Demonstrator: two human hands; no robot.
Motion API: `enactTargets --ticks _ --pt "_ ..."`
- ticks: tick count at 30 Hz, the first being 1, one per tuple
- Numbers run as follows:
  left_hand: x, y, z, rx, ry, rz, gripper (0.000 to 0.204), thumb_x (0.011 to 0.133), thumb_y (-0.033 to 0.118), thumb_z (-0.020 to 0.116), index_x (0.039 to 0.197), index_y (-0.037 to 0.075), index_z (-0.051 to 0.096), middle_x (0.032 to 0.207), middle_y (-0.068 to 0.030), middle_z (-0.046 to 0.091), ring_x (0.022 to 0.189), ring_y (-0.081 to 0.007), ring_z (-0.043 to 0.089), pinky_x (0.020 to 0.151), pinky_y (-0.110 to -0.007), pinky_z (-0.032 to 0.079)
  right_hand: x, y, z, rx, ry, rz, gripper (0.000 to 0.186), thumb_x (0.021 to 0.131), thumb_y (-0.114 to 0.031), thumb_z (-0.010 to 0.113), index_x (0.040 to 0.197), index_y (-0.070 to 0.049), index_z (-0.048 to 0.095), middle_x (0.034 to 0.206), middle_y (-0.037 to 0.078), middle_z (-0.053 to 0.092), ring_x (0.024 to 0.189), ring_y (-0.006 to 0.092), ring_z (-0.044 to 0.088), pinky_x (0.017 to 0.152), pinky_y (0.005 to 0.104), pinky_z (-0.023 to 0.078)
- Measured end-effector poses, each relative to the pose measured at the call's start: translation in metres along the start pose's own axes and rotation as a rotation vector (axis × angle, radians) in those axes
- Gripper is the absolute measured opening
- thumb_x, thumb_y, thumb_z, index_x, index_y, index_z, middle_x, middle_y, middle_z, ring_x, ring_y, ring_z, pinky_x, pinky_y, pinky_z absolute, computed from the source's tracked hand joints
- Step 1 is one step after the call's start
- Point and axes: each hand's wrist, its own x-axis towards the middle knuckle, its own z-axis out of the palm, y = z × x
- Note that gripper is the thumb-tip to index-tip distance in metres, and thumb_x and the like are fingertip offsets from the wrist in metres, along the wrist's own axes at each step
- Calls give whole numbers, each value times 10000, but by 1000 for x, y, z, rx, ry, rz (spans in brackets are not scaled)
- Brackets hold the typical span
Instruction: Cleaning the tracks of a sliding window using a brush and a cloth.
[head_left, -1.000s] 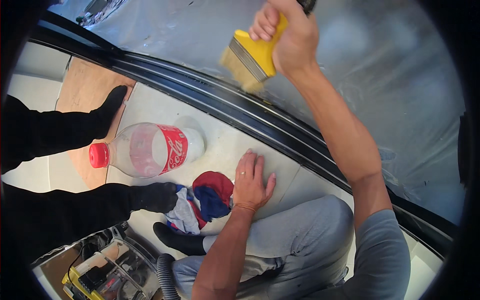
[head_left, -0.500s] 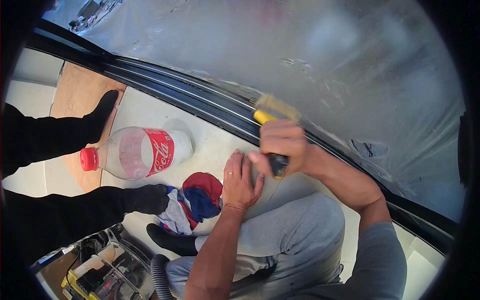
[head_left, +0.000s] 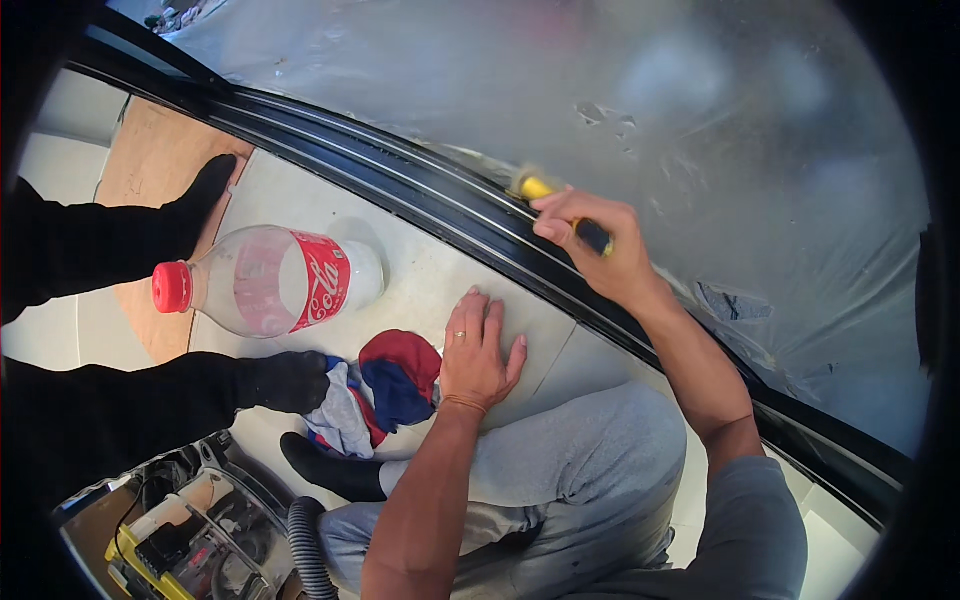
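The bristles of the yellow brush are blurred, and the right hand covers much of its handle, with only the dark butt showing past the palm. The brush is at the far side of the black door track, beside the clear plastic sheet; whether the bristles touch the track cannot be told. The right hand is closed around the handle. The left hand lies palm down on the pale floor, fingers nearly straight and thumb apart, with nothing visible in its hold; what its palm covers is hidden.

A second person shows only as two black-clad legs, cut off at the left. The machine at the near left is cut off too, as is its one grey hose. One crossed leg ends in a dark sock.

One brush is in view, and one large bottle with a red cap, standing left of the left hand. One bundle of red, blue and grey cloth lies just beside that hand.
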Motion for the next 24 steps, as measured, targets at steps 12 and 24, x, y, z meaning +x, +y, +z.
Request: enactTargets --ticks 12,24 --pt "5 -1 -1 -12 28 33 569 860 260 717 1323 -22 546 1355 -230 498 1348 -433 464 1130 -513 381 -8 1 -11 -150 144 -228 95 953 -83 739 902 -4 728 862 119 749 809 247 720 1077 429 485" --pt "-3 -7 -1 2 23 1 581 843 248 734 1326 -14 545 1362 -221 499 1348 -432 464 1127 -517 386 -29 -65 -44 191 25 -332 313 989 -170 674 736 -1 600 637 51 583 599 148 561 614 367 479"
